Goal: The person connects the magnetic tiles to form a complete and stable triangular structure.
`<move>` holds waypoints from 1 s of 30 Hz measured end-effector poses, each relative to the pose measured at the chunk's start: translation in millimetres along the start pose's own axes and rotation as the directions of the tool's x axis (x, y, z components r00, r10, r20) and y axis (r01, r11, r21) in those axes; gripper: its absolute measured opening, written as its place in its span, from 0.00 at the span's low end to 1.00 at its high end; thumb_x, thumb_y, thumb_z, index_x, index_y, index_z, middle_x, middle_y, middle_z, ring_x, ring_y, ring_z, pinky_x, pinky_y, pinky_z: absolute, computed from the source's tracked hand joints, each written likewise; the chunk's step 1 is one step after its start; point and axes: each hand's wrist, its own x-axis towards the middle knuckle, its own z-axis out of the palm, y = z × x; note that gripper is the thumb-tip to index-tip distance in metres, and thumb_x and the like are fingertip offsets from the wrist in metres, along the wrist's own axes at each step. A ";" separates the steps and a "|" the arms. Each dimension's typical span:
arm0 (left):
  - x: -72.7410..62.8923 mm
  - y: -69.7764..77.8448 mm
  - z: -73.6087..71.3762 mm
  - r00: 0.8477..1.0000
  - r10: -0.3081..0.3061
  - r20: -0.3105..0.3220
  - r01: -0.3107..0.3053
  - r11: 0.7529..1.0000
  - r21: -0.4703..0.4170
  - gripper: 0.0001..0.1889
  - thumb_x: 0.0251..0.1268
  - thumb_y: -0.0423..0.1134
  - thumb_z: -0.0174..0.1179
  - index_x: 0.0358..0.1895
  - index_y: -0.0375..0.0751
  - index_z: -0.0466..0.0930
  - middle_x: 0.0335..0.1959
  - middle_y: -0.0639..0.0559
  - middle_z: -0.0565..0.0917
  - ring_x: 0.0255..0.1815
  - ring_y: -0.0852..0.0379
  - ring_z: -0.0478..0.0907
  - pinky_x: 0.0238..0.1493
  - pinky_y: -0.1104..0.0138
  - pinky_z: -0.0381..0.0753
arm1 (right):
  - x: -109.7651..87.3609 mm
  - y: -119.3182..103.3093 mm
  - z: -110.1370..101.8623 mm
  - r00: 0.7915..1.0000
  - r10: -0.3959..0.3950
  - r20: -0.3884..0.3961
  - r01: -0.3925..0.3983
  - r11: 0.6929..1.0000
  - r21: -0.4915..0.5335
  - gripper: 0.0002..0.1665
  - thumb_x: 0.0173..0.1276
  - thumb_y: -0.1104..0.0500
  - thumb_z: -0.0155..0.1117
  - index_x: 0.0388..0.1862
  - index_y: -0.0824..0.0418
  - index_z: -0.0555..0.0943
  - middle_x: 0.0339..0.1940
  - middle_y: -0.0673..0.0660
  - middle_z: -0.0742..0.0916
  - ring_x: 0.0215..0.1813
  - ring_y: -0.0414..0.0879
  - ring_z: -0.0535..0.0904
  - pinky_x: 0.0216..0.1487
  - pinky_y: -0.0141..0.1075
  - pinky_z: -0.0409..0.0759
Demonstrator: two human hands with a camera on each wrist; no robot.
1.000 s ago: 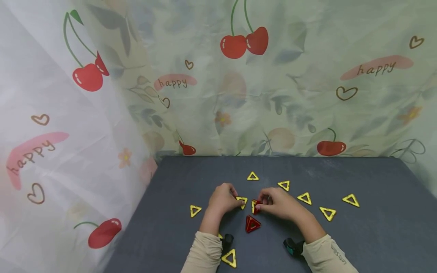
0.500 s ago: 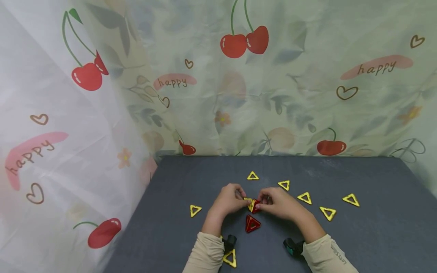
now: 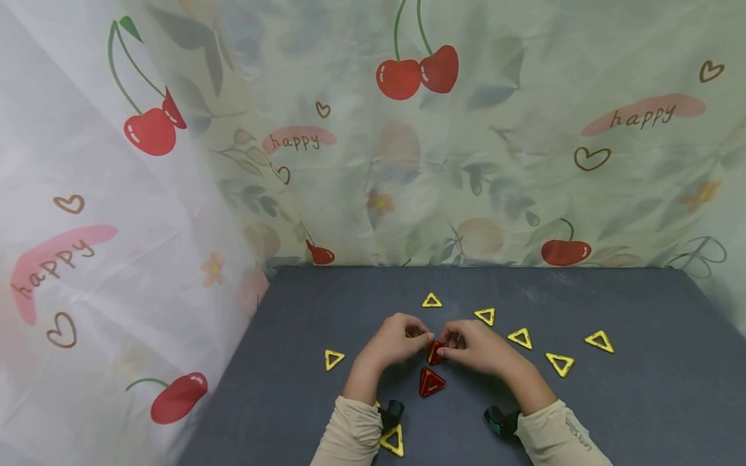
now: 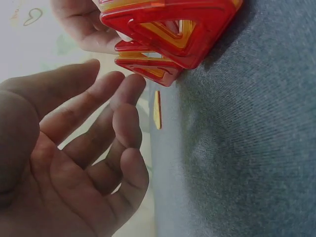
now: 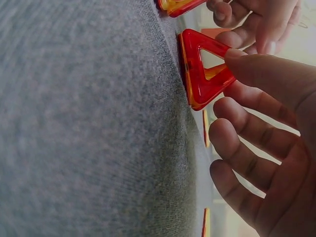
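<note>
We are using the front red block [image 3: 425, 382] as landmark. We are judging the step in hand to be joining triangular tiles face to face: just beyond the landmark, our right hand [image 3: 480, 346] is pinching the held red piece [image 5: 210, 91] between thumb and fingers, remaining fingers loosely bent. Our left hand [image 3: 396, 340] is hovering beyond the landmark and to its left, fingers half curled, with nothing visible in its grasp; whether a fingertip is touching the held piece we cannot tell. The next move, we are estimating, is calling for steadying that piece and checking its edges before reaching for another tile. Loose yellow tiles are lying left of the landmark [image 3: 335, 353], far beyond it [image 3: 432, 305], to its right [image 3: 559, 356] and nearer us [image 3: 401, 441]. Compared with one second ago, our left hand is sitting closer to the right; the yellow tile it was gripping then is no longer showing separately, while the landmark and loose tiles are keeping their places.
</note>
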 end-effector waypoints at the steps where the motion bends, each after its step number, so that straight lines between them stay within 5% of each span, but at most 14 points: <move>1: -0.2 -0.1 0.1 1.000 0.004 0.000 -0.004 1.000 0.000 0.10 0.78 0.45 0.65 0.43 0.45 0.92 0.33 0.54 0.87 0.27 0.61 0.79 0.29 0.66 0.79 | -0.1 -0.3 -0.1 1.000 0.002 0.001 -0.002 1.000 0.000 0.05 0.74 0.54 0.73 0.40 0.53 0.86 0.29 0.45 0.84 0.29 0.37 0.77 0.32 0.33 0.77; 10: -6.4 -0.2 -3.4 1.000 -0.010 0.008 0.010 1.000 -0.002 0.07 0.77 0.44 0.65 0.45 0.48 0.91 0.36 0.55 0.89 0.31 0.62 0.82 0.33 0.66 0.81 | -1.8 0.1 -0.3 1.000 0.002 0.003 -0.002 1.000 -0.002 0.05 0.74 0.53 0.73 0.40 0.52 0.86 0.30 0.45 0.85 0.30 0.37 0.78 0.33 0.34 0.77; 19: -22.2 -2.5 -21.9 1.000 -0.017 -0.006 0.017 0.999 0.036 0.09 0.77 0.48 0.66 0.46 0.49 0.90 0.39 0.55 0.89 0.34 0.58 0.84 0.35 0.63 0.83 | -6.2 -4.9 -5.6 1.000 -0.014 -0.025 0.014 0.999 -0.030 0.05 0.75 0.52 0.73 0.40 0.51 0.86 0.32 0.44 0.85 0.32 0.36 0.78 0.35 0.34 0.78; 30: -54.3 -19.6 -42.1 1.000 -0.011 -0.018 0.013 0.989 0.149 0.07 0.77 0.44 0.66 0.45 0.45 0.89 0.39 0.51 0.89 0.38 0.56 0.83 0.40 0.60 0.83 | -20.7 -35.7 -8.3 0.980 -0.149 -0.130 0.150 0.989 0.001 0.06 0.73 0.56 0.74 0.46 0.53 0.86 0.37 0.44 0.85 0.36 0.34 0.78 0.38 0.36 0.82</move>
